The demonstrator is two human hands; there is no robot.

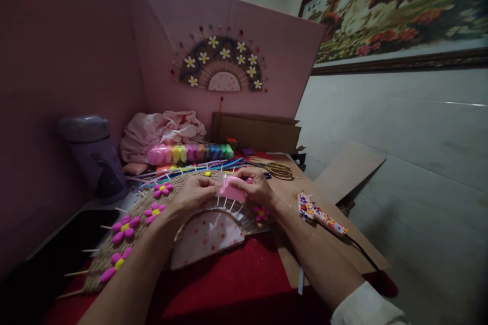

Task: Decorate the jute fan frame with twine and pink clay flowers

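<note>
Both hands meet over a fan-shaped craft point(143, 231) of twine and wooden sticks. Between them is a packet of pink clay point(233, 190) in clear plastic. My right hand point(259, 189) is closed around the pink clay. My left hand point(195, 194) pinches the clear plastic edge at the packet's left side. Magenta clay flowers point(125, 228) with yellow centres sit along the fan's left band, and one more flower point(261, 213) lies beneath my right wrist. A yellow clay dot point(208, 173) rests on the twine behind my left hand. The fan's polka-dot half-circle point(208, 236) lies below the hands.
A row of coloured clay packs point(190, 153) lies behind the fan, near gold-handled scissors point(280, 169). At right, a flower-patterned glue gun point(320, 213) with a black cord rests on cardboard point(293, 203). A purple bottle point(93, 157) stands left. A finished fan point(223, 61) hangs behind.
</note>
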